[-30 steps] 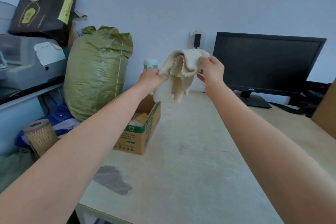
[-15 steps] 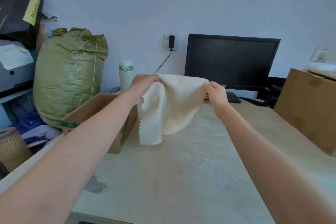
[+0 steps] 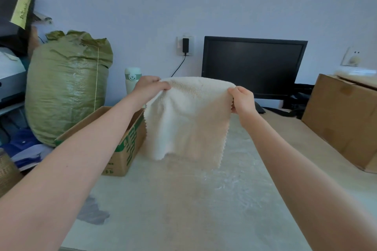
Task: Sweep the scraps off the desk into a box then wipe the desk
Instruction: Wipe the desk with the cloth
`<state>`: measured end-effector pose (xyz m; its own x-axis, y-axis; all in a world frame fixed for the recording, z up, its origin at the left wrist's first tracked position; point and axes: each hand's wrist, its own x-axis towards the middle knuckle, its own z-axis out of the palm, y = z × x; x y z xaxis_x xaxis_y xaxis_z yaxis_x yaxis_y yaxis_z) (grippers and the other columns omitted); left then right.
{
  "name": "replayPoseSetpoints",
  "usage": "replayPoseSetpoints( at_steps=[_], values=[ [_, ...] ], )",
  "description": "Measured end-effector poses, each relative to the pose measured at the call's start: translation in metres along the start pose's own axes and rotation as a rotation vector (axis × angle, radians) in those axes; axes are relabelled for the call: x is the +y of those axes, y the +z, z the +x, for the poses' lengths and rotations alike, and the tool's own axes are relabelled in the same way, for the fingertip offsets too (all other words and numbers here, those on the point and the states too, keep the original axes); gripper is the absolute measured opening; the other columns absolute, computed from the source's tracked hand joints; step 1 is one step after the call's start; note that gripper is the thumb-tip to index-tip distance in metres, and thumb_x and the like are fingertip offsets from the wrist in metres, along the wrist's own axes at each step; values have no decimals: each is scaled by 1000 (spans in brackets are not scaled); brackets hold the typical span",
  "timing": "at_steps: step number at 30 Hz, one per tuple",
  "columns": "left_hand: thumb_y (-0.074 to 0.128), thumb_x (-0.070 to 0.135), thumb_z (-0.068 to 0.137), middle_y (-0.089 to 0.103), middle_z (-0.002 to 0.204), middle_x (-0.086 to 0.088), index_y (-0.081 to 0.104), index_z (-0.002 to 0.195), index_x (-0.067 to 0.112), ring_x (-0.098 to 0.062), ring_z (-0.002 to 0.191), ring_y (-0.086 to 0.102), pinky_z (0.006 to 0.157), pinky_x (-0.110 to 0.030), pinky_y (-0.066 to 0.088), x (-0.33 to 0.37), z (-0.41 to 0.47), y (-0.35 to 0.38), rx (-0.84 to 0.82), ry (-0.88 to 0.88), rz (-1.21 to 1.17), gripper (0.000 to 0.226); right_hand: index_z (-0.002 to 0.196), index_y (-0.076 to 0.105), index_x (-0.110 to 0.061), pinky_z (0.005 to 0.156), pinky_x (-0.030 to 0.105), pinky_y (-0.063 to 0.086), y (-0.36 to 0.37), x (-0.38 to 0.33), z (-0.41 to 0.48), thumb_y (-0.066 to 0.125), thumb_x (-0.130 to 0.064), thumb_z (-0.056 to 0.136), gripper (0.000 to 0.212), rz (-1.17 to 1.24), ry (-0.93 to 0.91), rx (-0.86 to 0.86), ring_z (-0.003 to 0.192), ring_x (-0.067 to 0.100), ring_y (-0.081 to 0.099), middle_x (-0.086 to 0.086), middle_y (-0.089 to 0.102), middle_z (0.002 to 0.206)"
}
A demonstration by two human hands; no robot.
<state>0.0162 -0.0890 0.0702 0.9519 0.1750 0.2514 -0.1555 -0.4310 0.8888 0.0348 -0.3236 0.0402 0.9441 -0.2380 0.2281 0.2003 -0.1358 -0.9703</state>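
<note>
A cream cloth point(image 3: 187, 120) hangs spread out above the pale desk point(image 3: 183, 199). My left hand point(image 3: 150, 87) pinches its upper left corner and my right hand point(image 3: 242, 100) pinches its upper right corner. The cloth's lower edge hangs just above the desk top. An open cardboard box with green print point(image 3: 124, 149) stands on the desk's left side, under my left forearm; its inside is hidden.
A black monitor point(image 3: 253, 67) stands at the back. A large brown cardboard box point(image 3: 342, 116) sits at the right. A green woven sack point(image 3: 67, 85) and a pale green flask point(image 3: 132, 79) stand at the left. A grey stain point(image 3: 93, 212) marks the desk's near left.
The bunched cloth has been pulled apart and now hangs flat between my hands. My hands have moved apart and lower. The view has turned to the right.
</note>
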Motion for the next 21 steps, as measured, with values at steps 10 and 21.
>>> replayPoseSetpoints(
  at_steps=[10, 21],
  values=[
    [61, 16, 86, 74, 69, -5, 67, 83, 9, -17, 56, 70, 57, -24, 56, -25, -26, -6, -681, -377, 226, 10, 67, 48, -15, 50, 26, 26, -18, 17, -32, 54, -14, 88, 22, -75, 216, -117, 52, 15, 32, 1, 38, 62],
    [46, 24, 96, 42, 139, -13, 41, 138, 13, -31, 126, 43, 99, -34, 39, -47, -62, 42, -459, -24, 1093, 44, 124, 53, 2, 89, 36, 47, -11, 67, -62, 52, -3, 87, 38, -994, 9, -367, 111, 30, 55, 19, 54, 124]
  ],
)
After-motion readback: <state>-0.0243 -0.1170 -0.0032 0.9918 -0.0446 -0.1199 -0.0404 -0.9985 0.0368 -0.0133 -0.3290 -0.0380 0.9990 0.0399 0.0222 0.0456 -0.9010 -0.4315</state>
